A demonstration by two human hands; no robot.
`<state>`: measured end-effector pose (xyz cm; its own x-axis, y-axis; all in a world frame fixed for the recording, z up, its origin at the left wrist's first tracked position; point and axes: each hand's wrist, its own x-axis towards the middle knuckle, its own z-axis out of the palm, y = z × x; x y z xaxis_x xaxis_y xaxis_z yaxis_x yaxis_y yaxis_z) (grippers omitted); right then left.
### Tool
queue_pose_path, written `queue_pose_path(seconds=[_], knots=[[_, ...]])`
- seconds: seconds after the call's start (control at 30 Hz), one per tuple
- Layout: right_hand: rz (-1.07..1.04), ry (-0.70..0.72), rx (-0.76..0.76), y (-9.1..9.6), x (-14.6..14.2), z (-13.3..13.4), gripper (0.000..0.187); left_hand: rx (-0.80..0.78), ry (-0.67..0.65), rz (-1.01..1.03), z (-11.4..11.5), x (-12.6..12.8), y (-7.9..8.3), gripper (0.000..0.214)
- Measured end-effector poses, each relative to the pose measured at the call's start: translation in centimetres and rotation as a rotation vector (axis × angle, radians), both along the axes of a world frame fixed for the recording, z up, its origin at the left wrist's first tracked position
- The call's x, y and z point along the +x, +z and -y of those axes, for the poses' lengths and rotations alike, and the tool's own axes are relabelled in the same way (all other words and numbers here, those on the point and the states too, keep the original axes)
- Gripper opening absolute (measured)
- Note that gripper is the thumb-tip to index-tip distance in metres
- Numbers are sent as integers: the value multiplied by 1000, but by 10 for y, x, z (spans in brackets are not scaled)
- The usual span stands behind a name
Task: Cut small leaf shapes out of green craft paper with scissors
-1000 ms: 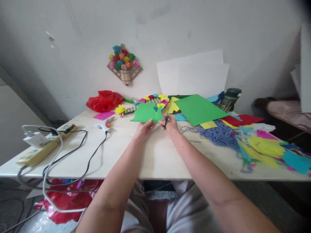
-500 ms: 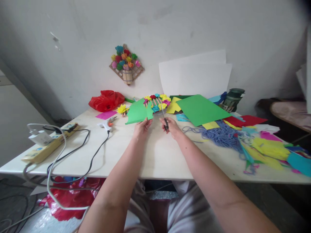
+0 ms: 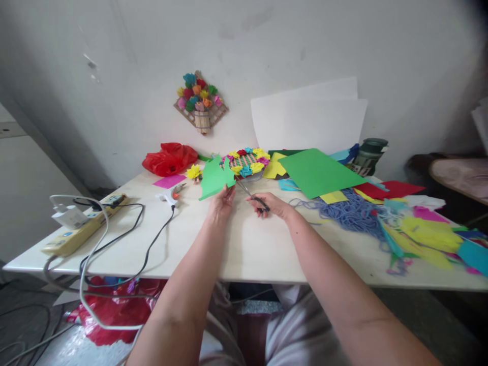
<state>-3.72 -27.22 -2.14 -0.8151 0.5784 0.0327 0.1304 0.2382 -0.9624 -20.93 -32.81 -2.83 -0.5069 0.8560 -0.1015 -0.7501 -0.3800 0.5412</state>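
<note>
My left hand [image 3: 223,201] pinches the lower right corner of a green paper sheet [image 3: 214,178], holding it up over the table. The sheet's upper right edge is cut irregularly. In my right hand [image 3: 269,206] is a pair of scissors [image 3: 245,189], fingers closed around the dark handles. Their blades point up and left, with the tips close to the paper's right edge; whether they touch it I cannot tell. Just behind the hands lies a woven piece ringed with paper flowers [image 3: 246,170]. A yellow paper flower [image 3: 194,172] sits left of the sheet.
A white glue gun [image 3: 169,195] and a power strip [image 3: 84,223] with cords lie on the left, near a red plastic bag [image 3: 170,158]. To the right are a large green sheet [image 3: 320,173], blue yarn [image 3: 346,213], coloured paper scraps [image 3: 429,234] and a dark bottle [image 3: 369,155].
The scissors have swung from pointing upward to pointing left toward the paper, and my right hand has turned and dropped slightly. The green sheet has turned in my left hand.
</note>
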Motion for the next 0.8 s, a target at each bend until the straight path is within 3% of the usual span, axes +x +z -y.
queue_pose_path(seconds=[0.8], knots=[[-4, -134, -18, 2, -12, 13, 27, 14, -78, -148, -6, 10, -10, 10]])
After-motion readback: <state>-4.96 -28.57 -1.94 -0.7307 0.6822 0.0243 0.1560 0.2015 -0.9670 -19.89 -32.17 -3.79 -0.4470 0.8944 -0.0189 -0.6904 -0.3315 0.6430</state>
